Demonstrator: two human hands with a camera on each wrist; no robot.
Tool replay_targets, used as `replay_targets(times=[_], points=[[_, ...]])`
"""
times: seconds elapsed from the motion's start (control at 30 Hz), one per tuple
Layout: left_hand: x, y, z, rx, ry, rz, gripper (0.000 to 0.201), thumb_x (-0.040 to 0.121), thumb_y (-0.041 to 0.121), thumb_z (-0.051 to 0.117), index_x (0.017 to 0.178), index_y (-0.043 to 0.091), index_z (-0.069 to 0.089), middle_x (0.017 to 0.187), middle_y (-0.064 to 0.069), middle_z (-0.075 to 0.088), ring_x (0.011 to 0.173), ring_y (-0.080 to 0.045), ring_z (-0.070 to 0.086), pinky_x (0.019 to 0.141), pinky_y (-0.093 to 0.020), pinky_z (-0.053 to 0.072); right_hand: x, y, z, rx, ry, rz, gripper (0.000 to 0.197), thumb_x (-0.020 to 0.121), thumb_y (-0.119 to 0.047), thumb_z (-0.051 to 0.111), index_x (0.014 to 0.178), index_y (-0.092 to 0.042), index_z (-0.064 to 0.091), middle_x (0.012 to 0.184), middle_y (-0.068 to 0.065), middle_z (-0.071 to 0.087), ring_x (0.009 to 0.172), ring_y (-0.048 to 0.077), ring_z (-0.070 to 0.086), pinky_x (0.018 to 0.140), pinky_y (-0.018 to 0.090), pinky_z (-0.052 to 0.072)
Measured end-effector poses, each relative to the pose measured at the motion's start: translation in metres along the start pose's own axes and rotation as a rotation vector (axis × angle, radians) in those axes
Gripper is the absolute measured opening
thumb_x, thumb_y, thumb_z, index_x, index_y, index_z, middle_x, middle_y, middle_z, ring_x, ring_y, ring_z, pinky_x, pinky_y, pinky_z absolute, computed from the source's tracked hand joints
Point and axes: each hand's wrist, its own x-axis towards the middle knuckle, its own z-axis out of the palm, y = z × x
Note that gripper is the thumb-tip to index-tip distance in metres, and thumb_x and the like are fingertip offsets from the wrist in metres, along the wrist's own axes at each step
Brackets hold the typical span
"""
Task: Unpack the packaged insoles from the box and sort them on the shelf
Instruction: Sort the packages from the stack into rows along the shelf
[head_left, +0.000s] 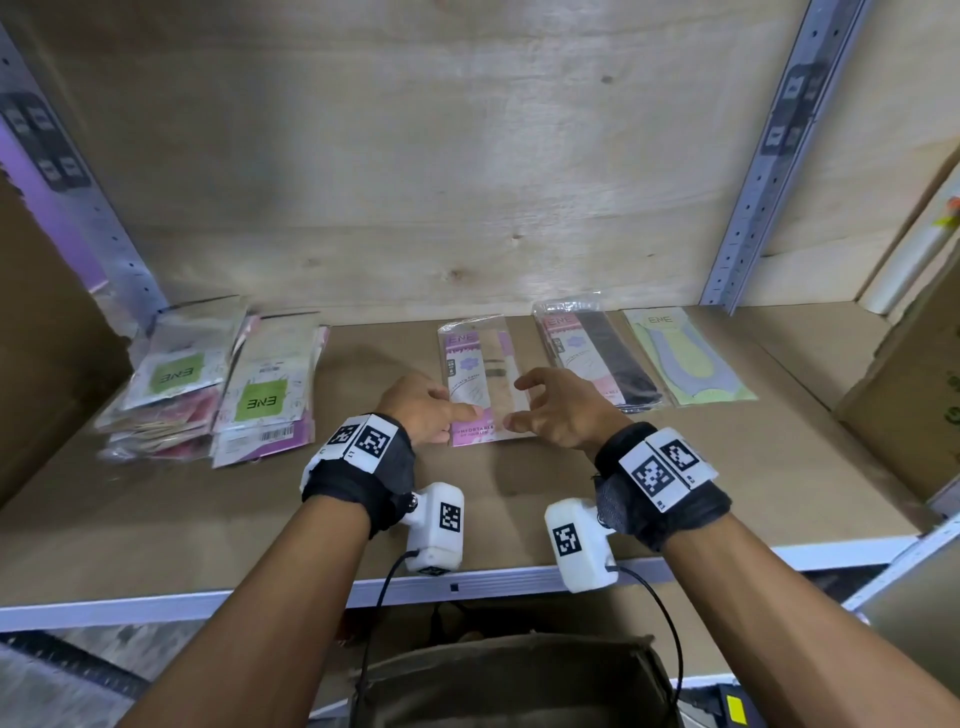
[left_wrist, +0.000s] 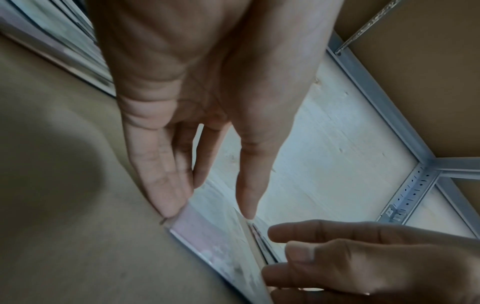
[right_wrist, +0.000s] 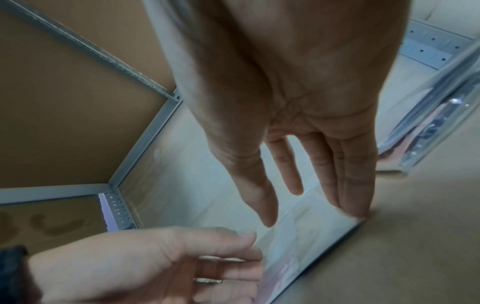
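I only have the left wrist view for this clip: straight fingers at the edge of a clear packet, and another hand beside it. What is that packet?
Observer: The head view shows a pink-and-beige insole packet lying flat on the shelf, between the left hand and the right hand.
Operator: Is anything laid out to its right?
Observer: Yes. A packet with dark insoles lies there, and a yellow-green packet lies beside it.
Operator: And on the left?
Observer: A stack of packets and a second stack sit near the left upright. Each has a green label on top.
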Motion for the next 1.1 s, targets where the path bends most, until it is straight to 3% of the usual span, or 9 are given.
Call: replay_targets(times=[0.07,0.17,0.23,0.5,0.63,0.7,0.83,0.97,1.1], points=[[0.005,0.002,0.004,-0.022,0.011,0.009,0.026,0.079,0.011,0.083,0.098,0.009,0.066,0.116,-0.015,0.071,0.103,-0.027,0.071,0.094,-0.042,0.058,0.002,0.002,-0.001,-0.001,0.007,0.005,0.066,0.082,-0.032,0.076,0.139,-0.015,0.046,0.133,0.009,0.056,0.118,0.023,0.055,0.087,0.025,0.040],[0.008,0.004,0.007,-0.032,0.014,0.009,0.050,0.078,0.012,0.084,0.122,0.001,0.063,0.122,-0.014,0.067,0.106,-0.028,0.070,0.095,-0.042,0.057,0.004,0.004,-0.002,-0.008,0.014,0.008,0.065,0.084,-0.032,0.075,0.139,-0.015,0.045,0.134,0.009,0.055,0.122,0.024,0.053,0.094,0.027,0.041],[0.010,0.005,0.009,-0.031,0.022,0.017,0.056,0.078,0.012,0.084,0.128,-0.001,0.060,0.123,-0.015,0.067,0.108,-0.028,0.069,0.095,-0.043,0.057,0.005,0.006,-0.002,-0.005,0.016,0.012,0.063,0.084,-0.032,0.074,0.138,-0.015,0.046,0.134,0.009,0.055,0.121,0.025,0.053,0.098,0.029,0.042],[0.012,0.008,0.011,-0.040,0.033,0.022,0.037,0.082,0.009,0.080,0.116,0.004,0.067,0.119,-0.013,0.069,0.105,-0.028,0.070,0.094,-0.043,0.057,0.003,0.010,-0.003,-0.001,-0.007,-0.010,0.058,0.086,-0.033,0.072,0.135,-0.015,0.048,0.133,0.009,0.054,0.120,0.023,0.052,0.089,0.024,0.039],[0.013,0.007,0.008,-0.046,0.035,0.022,0.017,0.083,0.010,0.079,0.091,0.015,0.064,0.111,-0.011,0.071,0.100,-0.026,0.072,0.087,-0.037,0.060,0.002,0.008,-0.005,0.020,-0.018,-0.019,0.057,0.085,-0.032,0.072,0.134,-0.016,0.049,0.135,0.008,0.053,0.122,0.024,0.052,0.094,0.026,0.041],[0.013,0.005,0.002,-0.044,0.072,0.023,0.019,0.083,0.015,0.079,0.091,0.017,0.062,0.104,-0.009,0.071,0.095,-0.023,0.071,0.086,-0.037,0.060,0.000,0.006,-0.005,0.029,0.002,-0.044,0.053,0.086,-0.033,0.072,0.132,-0.017,0.051,0.133,0.006,0.054,0.121,0.023,0.053,0.091,0.025,0.040],[0.008,-0.003,-0.021,-0.070,0.133,0.055,0.029,0.084,0.026,0.079,0.107,0.019,0.063,0.101,-0.004,0.070,0.092,-0.020,0.070,0.087,-0.034,0.060,-0.005,0.001,-0.003,0.112,0.015,-0.129,0.033,0.087,-0.030,0.069,0.117,-0.018,0.062,0.114,0.001,0.065,0.105,0.016,0.061,0.087,0.027,0.049],[-0.007,-0.011,-0.055,-0.076,0.170,0.065,0.030,0.089,0.024,0.074,0.115,0.013,0.067,0.108,-0.007,0.071,0.091,-0.020,0.070,0.086,-0.031,0.058,-0.010,-0.012,0.006,0.296,-0.051,-0.172,0.018,0.089,-0.015,0.066,0.106,-0.010,0.068,0.099,0.009,0.072,0.093,0.023,0.069,0.085,0.037,0.058],[-0.018,-0.017,-0.091,-0.118,0.262,0.093,0.027,0.091,0.018,0.071,0.116,0.008,0.068,0.104,-0.014,0.072,0.088,-0.024,0.069,0.079,-0.027,0.057,-0.003,-0.034,0.023,0.501,-0.170,-0.151,0.009,0.093,-0.007,0.061,0.100,-0.007,0.066,0.085,0.011,0.073,0.072,0.018,0.067,0.072,0.029,0.058]])
